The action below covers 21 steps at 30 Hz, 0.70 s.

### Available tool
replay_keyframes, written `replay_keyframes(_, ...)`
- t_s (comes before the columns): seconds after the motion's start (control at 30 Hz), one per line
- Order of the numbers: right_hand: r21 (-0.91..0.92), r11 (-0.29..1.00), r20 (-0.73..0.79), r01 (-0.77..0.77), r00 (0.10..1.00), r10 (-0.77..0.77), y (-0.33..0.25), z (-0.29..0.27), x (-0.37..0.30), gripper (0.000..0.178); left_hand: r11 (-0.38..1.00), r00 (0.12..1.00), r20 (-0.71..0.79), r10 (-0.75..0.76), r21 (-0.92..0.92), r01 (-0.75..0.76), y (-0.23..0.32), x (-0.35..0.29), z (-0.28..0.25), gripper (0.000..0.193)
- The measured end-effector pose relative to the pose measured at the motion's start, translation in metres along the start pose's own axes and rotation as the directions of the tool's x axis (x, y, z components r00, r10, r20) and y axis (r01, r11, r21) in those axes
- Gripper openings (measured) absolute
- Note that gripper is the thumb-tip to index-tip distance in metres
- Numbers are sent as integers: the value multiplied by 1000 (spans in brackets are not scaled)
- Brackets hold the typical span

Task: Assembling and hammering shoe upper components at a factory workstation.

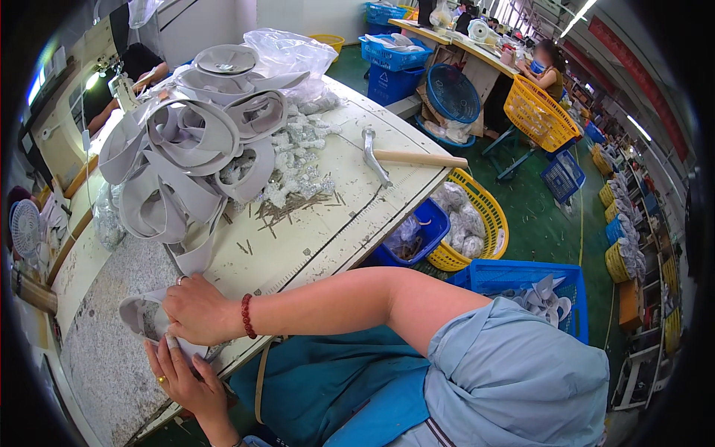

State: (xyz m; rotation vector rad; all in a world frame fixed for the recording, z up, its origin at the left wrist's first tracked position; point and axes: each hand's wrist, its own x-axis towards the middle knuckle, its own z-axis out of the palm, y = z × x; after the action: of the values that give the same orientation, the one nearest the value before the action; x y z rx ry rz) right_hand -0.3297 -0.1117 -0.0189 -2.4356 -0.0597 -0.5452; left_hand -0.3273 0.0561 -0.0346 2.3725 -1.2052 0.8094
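Note:
A pale grey looped piece that looks like a shoe upper lies on the rough grey slab at the near left of the table. My right hand, closed, pinches its right side from above; a beaded bracelet circles the wrist. My left hand is just nearer to me, fingers together at the piece's near edge, thumb apart. Its fingertips partly cover the edge. Beyond both hands rises a pile of similar grey shoe uppers. A hammer with a wooden handle rests near the table's right edge.
Glittery silver pieces and thin brown scraps lie beside the pile. A clear plastic bag is behind it. Right of the table stand a blue bin, a yellow basket and a blue crate. Another person sits farther back.

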Motion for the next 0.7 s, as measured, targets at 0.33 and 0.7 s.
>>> replay_keyframes(0.33,6,967,-198,255,948,-248,28,-105,-55,23,996,996,77,-35,82,28,17,15,4,45)
replay_keyframes(0.7,-629,656,-341,-417,906,249,209,-287,-189,30,994,996,69,-65,88,59,17,13,-3,49)
